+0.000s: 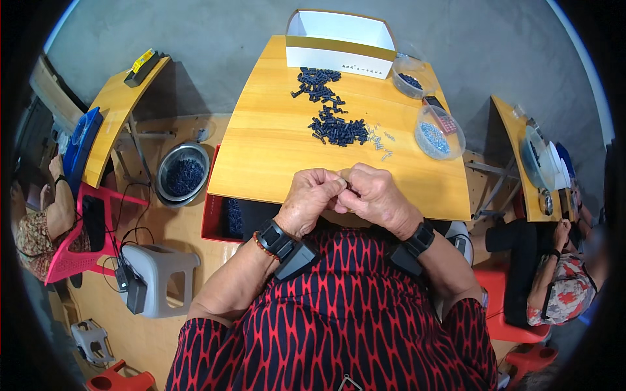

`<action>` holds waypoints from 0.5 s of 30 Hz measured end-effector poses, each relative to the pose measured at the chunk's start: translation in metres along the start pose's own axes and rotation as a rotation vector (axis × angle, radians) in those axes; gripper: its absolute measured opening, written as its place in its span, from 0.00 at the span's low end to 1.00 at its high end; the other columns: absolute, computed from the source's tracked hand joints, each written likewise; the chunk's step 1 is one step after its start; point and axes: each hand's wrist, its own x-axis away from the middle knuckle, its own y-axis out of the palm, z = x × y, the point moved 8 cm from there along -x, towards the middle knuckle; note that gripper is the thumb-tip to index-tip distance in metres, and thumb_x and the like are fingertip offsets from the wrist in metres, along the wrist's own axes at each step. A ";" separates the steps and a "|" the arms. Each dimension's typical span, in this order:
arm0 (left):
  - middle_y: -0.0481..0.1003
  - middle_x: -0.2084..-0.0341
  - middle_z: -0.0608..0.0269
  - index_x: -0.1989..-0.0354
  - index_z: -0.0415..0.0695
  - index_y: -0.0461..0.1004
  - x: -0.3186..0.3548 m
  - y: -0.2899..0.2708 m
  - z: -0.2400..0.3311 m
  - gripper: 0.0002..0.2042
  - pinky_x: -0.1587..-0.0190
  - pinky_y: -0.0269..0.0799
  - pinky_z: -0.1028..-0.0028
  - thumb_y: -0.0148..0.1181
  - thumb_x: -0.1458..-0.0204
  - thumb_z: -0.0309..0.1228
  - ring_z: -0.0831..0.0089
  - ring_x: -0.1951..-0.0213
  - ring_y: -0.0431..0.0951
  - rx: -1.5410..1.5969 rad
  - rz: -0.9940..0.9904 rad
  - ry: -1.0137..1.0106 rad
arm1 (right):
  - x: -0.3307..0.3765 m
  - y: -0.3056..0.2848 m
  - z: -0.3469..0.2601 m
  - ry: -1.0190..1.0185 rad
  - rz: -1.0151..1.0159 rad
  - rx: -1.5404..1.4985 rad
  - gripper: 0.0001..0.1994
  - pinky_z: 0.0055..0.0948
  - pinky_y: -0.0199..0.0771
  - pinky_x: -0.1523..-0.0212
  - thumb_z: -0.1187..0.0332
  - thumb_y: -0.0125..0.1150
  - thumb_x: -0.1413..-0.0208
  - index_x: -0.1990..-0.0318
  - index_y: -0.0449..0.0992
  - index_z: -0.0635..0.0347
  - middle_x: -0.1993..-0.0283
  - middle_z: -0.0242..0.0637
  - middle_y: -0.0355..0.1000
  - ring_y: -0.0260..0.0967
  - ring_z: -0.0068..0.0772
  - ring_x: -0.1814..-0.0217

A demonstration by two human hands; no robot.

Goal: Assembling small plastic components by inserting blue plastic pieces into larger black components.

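My left hand (pixel 310 195) and my right hand (pixel 378 199) meet at the near edge of the wooden table (pixel 261 156). The fingers of both are pinched together, and whatever sits between the fingertips is too small and covered to name. Beyond them on the tabletop lies a pile of small dark blue plastic pieces (pixel 339 129). A second, looser heap of the same pieces (pixel 318 83) spreads farther back. Just right of the nearer pile, several small clear pieces (pixel 381 146) are scattered.
A white box with gold trim (pixel 339 62) stands at the table's back. Clear tubs (pixel 440 148) line the right side. A metal basin (pixel 184 174) of dark pieces and a grey stool (pixel 156 277) are on the floor at left. People sit at tables on both sides.
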 end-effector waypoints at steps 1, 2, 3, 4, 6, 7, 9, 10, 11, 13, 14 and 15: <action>0.80 0.73 0.58 0.68 0.37 0.75 0.001 0.000 0.001 0.07 0.69 0.80 0.76 0.57 0.38 0.25 0.74 0.74 0.80 -0.001 -0.006 0.016 | 0.000 -0.001 0.000 0.020 0.013 -0.044 0.11 0.36 0.74 0.70 0.73 0.68 0.52 0.61 0.79 0.66 0.73 0.43 0.72 0.73 0.44 0.73; 0.80 0.73 0.58 0.68 0.37 0.75 0.001 0.001 0.001 0.07 0.69 0.80 0.76 0.57 0.38 0.25 0.74 0.74 0.80 -0.002 -0.004 0.014 | 0.001 -0.003 0.000 0.021 0.014 -0.047 0.11 0.36 0.74 0.70 0.73 0.68 0.52 0.61 0.79 0.66 0.73 0.43 0.72 0.73 0.44 0.73; 0.79 0.73 0.58 0.68 0.37 0.75 -0.001 0.002 0.001 0.07 0.69 0.80 0.76 0.57 0.37 0.26 0.74 0.74 0.80 0.025 -0.006 0.015 | 0.001 -0.003 0.006 0.084 0.005 -0.069 0.12 0.35 0.75 0.70 0.73 0.69 0.52 0.59 0.80 0.66 0.72 0.42 0.73 0.74 0.41 0.72; 0.79 0.73 0.59 0.67 0.38 0.75 -0.002 0.002 0.002 0.07 0.68 0.81 0.76 0.57 0.37 0.26 0.74 0.73 0.80 0.052 -0.007 0.016 | 0.002 -0.003 0.012 0.147 -0.003 -0.090 0.13 0.33 0.75 0.70 0.73 0.70 0.51 0.57 0.80 0.66 0.71 0.41 0.74 0.74 0.37 0.72; 0.79 0.72 0.59 0.67 0.38 0.75 -0.001 0.001 0.001 0.07 0.68 0.81 0.75 0.57 0.37 0.26 0.74 0.73 0.80 0.060 -0.012 0.009 | 0.004 0.000 0.020 0.190 0.020 -0.193 0.13 0.31 0.75 0.69 0.73 0.70 0.50 0.56 0.80 0.66 0.70 0.40 0.75 0.75 0.32 0.71; 0.79 0.72 0.59 0.67 0.39 0.75 -0.001 0.001 0.002 0.06 0.67 0.82 0.74 0.57 0.37 0.27 0.74 0.72 0.80 0.072 -0.017 0.005 | 0.006 0.002 0.026 0.231 0.040 -0.293 0.14 0.29 0.76 0.69 0.72 0.71 0.49 0.56 0.80 0.66 0.70 0.39 0.76 0.75 0.28 0.70; 0.79 0.72 0.59 0.67 0.39 0.75 -0.001 0.003 0.003 0.06 0.66 0.82 0.74 0.57 0.37 0.27 0.74 0.72 0.81 0.078 -0.023 0.004 | 0.007 0.005 0.032 0.262 0.026 -0.332 0.13 0.28 0.76 0.68 0.73 0.71 0.49 0.56 0.80 0.67 0.69 0.39 0.76 0.75 0.26 0.69; 0.79 0.72 0.60 0.67 0.39 0.75 0.000 0.003 0.003 0.07 0.65 0.83 0.73 0.57 0.37 0.27 0.74 0.72 0.81 0.085 -0.029 0.004 | 0.008 0.007 0.035 0.292 0.011 -0.369 0.12 0.27 0.76 0.68 0.73 0.71 0.48 0.57 0.80 0.67 0.69 0.38 0.77 0.75 0.24 0.68; 0.79 0.72 0.60 0.67 0.39 0.75 0.000 0.002 0.002 0.07 0.65 0.83 0.73 0.57 0.37 0.27 0.74 0.72 0.81 0.085 -0.029 0.003 | 0.007 0.007 0.035 0.293 0.010 -0.370 0.12 0.27 0.76 0.68 0.73 0.71 0.48 0.57 0.80 0.67 0.69 0.38 0.77 0.75 0.24 0.68; 0.79 0.71 0.60 0.67 0.39 0.75 0.000 0.002 0.003 0.06 0.64 0.83 0.73 0.57 0.37 0.26 0.74 0.71 0.81 0.103 -0.045 0.010 | 0.004 0.006 0.030 0.265 -0.023 -0.308 0.11 0.29 0.75 0.68 0.73 0.71 0.49 0.58 0.80 0.67 0.70 0.39 0.76 0.76 0.28 0.70; 0.79 0.71 0.60 0.67 0.39 0.75 0.000 0.002 0.003 0.06 0.64 0.83 0.73 0.57 0.37 0.26 0.74 0.71 0.81 0.104 -0.045 0.010 | 0.002 0.003 0.028 0.264 -0.023 -0.307 0.11 0.29 0.75 0.68 0.73 0.71 0.49 0.58 0.80 0.67 0.70 0.39 0.76 0.76 0.28 0.70; 0.79 0.71 0.60 0.67 0.38 0.76 0.000 0.002 0.003 0.06 0.64 0.83 0.73 0.57 0.37 0.26 0.73 0.71 0.81 0.103 -0.040 0.004 | -0.001 -0.002 0.020 0.175 -0.010 -0.205 0.12 0.30 0.75 0.69 0.73 0.71 0.50 0.58 0.80 0.67 0.70 0.40 0.75 0.75 0.31 0.70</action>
